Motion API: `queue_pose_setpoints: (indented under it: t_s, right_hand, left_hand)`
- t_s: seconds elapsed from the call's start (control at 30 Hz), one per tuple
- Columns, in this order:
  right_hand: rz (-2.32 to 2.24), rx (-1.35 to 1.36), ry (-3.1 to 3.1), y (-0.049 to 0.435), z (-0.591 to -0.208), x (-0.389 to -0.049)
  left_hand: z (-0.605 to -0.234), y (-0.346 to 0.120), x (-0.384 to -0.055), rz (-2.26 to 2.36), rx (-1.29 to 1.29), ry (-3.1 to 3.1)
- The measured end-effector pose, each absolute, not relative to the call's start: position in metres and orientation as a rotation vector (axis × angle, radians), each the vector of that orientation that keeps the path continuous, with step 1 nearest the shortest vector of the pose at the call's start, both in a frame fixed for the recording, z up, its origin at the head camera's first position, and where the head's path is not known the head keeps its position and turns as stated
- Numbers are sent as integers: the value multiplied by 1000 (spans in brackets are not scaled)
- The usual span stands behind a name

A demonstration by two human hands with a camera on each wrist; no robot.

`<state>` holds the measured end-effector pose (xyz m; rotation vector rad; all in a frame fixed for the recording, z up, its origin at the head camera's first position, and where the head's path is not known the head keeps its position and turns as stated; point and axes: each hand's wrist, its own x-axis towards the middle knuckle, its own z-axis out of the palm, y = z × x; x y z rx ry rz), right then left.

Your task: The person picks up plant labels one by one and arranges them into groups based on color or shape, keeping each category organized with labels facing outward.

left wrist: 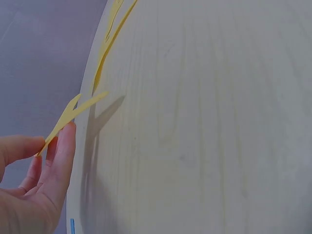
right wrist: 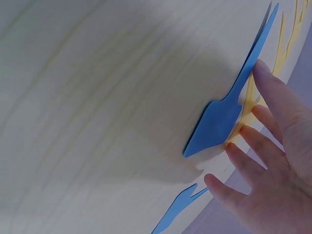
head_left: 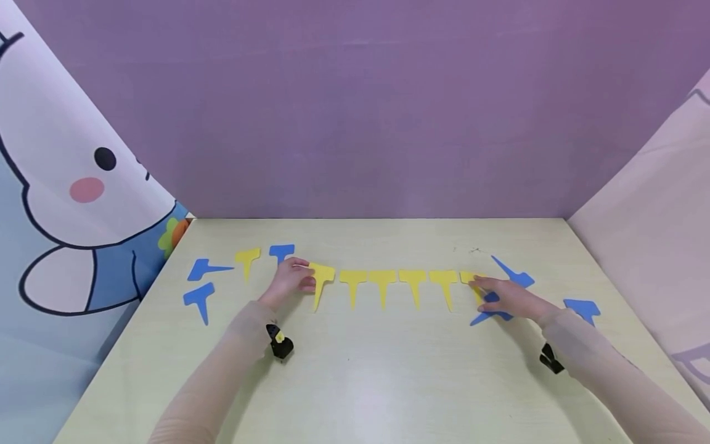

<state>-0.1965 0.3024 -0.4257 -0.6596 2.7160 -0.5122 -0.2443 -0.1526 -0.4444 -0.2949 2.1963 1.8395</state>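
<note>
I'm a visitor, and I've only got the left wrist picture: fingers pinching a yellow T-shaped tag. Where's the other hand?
Observer: The right hand is at the yellow tag farthest to the right.
Visitor: Oh! And what lies between the two hands?
Observer: Four yellow tags, side by side in a row.
Visitor: Is that all the yellow there is, besides the tags at the hands?
Observer: No, a stray yellow tag lies to the left of the left hand.

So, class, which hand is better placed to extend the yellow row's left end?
Left, probably: the left hand pinches a yellow piece beside that end; the right hand is at the opposite end.
</note>
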Motion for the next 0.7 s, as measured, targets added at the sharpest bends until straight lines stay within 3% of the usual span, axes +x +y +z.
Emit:
queue_pose_setpoints:
  t_s: [0.7]
  right_hand:
    - [-503,-671,2727,304,-429,-197]
  left_hand:
    - [-452,-144,-250,1850,-366,2176]
